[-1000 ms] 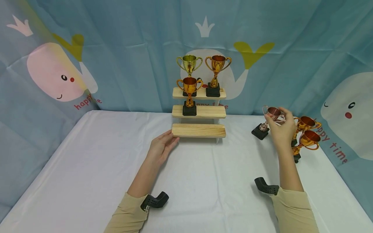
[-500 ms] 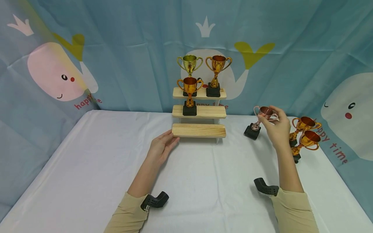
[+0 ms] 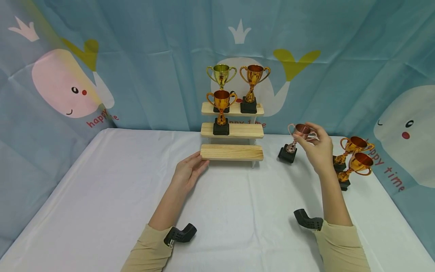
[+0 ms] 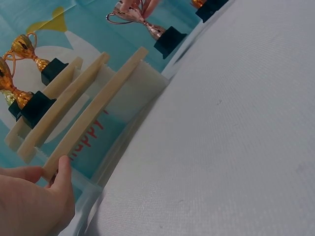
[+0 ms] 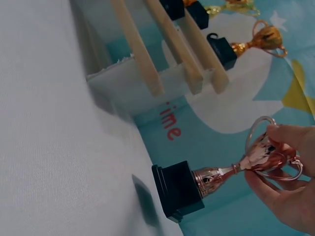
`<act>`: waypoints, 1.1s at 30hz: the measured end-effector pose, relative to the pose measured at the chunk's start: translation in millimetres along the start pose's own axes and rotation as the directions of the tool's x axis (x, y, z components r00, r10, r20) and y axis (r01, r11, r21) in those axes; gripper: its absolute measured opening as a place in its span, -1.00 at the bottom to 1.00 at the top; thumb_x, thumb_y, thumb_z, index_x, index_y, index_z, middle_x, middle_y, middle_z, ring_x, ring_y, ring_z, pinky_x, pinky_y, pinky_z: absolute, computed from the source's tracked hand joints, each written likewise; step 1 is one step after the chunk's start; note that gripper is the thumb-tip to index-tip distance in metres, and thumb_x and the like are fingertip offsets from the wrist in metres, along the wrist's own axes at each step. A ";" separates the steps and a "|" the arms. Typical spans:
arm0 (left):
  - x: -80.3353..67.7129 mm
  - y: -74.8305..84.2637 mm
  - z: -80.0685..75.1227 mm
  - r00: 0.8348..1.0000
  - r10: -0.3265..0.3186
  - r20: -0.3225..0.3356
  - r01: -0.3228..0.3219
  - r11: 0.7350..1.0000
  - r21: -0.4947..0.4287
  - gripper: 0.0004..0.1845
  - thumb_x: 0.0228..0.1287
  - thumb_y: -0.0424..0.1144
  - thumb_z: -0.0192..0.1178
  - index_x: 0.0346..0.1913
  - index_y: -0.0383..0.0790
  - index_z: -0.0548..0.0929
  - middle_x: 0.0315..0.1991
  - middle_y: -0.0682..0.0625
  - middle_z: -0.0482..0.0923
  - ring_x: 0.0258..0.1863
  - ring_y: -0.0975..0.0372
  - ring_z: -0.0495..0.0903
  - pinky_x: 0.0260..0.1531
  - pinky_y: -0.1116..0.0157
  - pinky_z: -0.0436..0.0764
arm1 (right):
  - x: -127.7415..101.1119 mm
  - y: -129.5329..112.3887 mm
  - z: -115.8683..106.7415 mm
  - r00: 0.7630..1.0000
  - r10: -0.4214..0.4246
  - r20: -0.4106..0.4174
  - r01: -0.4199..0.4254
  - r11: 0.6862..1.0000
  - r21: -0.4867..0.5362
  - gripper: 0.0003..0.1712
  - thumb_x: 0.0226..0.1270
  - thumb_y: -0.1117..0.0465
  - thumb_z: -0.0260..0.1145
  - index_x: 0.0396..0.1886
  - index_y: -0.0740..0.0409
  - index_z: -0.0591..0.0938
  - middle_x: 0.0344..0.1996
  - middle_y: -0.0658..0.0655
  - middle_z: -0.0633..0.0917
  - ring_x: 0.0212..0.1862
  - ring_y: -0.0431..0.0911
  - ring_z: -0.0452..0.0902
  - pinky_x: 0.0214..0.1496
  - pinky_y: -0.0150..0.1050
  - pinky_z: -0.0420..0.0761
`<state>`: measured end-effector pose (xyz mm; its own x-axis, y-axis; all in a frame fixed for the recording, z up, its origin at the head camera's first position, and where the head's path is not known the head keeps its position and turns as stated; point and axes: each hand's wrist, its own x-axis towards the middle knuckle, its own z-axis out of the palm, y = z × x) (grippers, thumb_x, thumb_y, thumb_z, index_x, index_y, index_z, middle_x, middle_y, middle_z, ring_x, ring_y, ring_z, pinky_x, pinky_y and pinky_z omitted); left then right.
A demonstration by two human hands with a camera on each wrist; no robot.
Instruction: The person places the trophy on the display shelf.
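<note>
A rose-gold trophy cup (image 3: 291, 146) with a black base is held by its bowl in my right hand (image 3: 317, 149), tilted, to the right of the shelf. In the right wrist view the trophy's base (image 5: 179, 191) hangs off the table, its shadow beside it. My left hand (image 3: 188, 172) pinches the left end of the lowest board of a three-tier wooden stand (image 3: 232, 152); thumb and fingers grip that board in the left wrist view. On the top tier stand a yellow-gold trophy (image 3: 221, 73) and an orange-gold trophy (image 3: 254, 77). Another orange-gold trophy (image 3: 221, 100) stands on the middle tier's left.
Two more orange-gold trophies (image 3: 361, 162) stand on the white-covered table (image 3: 224, 211) at the right, beside my right forearm. A blue curtain (image 3: 153, 75) with printed whales hangs behind the table.
My right hand has carried the rose-gold trophy leftward, away from the two trophies at the right and closer to the stand. The left hand keeps its grip in the same spot.
</note>
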<state>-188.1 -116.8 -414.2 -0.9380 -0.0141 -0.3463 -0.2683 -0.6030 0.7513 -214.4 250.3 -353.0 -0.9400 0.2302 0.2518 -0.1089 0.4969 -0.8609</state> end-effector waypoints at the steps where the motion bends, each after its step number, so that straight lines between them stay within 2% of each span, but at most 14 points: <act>1: 0.0 0.0 0.0 1.000 0.000 -0.001 0.000 1.000 0.000 -0.45 0.67 -0.48 -0.04 0.60 -0.48 0.19 0.58 -0.32 0.17 0.54 -0.02 0.31 0.34 0.30 0.64 | -0.6 -1.1 0.3 1.000 -0.008 0.004 0.008 1.000 -0.001 -0.29 0.52 0.17 0.42 0.57 0.16 0.42 0.38 0.27 0.49 -0.04 -0.36 0.48 -0.13 -0.71 0.56; 7: 0.1 -0.4 -0.2 1.000 0.001 -0.004 -0.001 1.000 0.007 -0.45 0.67 -0.48 -0.03 0.60 -0.48 0.20 0.57 -0.32 0.19 0.53 -0.02 0.33 0.33 0.31 0.65 | -3.8 -7.5 0.4 0.999 -0.045 0.026 0.045 0.999 0.004 -0.31 0.52 0.19 0.41 0.56 0.18 0.43 0.30 0.25 0.49 -0.04 -0.37 0.50 -0.11 -0.72 0.59; 14: 0.6 -0.9 -0.9 1.000 0.002 0.004 -0.002 1.000 0.011 -0.45 0.67 -0.47 -0.03 0.60 -0.48 0.20 0.58 -0.32 0.18 0.53 -0.02 0.32 0.33 0.31 0.65 | -6.6 -14.0 0.0 0.995 -0.088 0.055 0.087 0.996 0.031 -0.29 0.52 0.23 0.41 0.57 0.20 0.41 0.32 0.30 0.48 -0.07 -0.42 0.51 -0.11 -0.72 0.60; 25: 2.4 -1.1 -1.7 1.000 -0.004 0.001 0.004 1.000 0.010 -0.45 0.67 -0.47 -0.03 0.60 -0.47 0.20 0.58 -0.32 0.18 0.53 -0.02 0.33 0.31 0.32 0.67 | -11.2 -26.6 -0.2 0.988 -0.130 0.078 0.127 0.991 0.037 -0.32 0.52 0.22 0.42 0.54 0.21 0.44 0.22 0.15 0.48 -0.07 -0.40 0.54 -0.12 -0.70 0.63; 33: 2.5 -1.1 -1.4 1.000 -0.005 0.005 0.005 1.000 -0.002 -0.45 0.67 -0.47 -0.03 0.61 -0.47 0.19 0.59 -0.32 0.16 0.53 -0.02 0.32 0.33 0.31 0.66 | -14.1 -35.9 -2.7 0.987 -0.131 0.093 0.128 0.991 0.037 -0.31 0.52 0.20 0.41 0.56 0.19 0.43 0.15 0.06 0.47 -0.04 -0.30 0.53 -0.13 -0.68 0.63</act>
<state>-189.8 -117.3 -416.6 -0.9378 -0.0070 -0.3472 -0.2726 -0.6045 0.7485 -196.4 231.5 -324.5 -0.9435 0.0846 0.3203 -0.2403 0.4906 -0.8376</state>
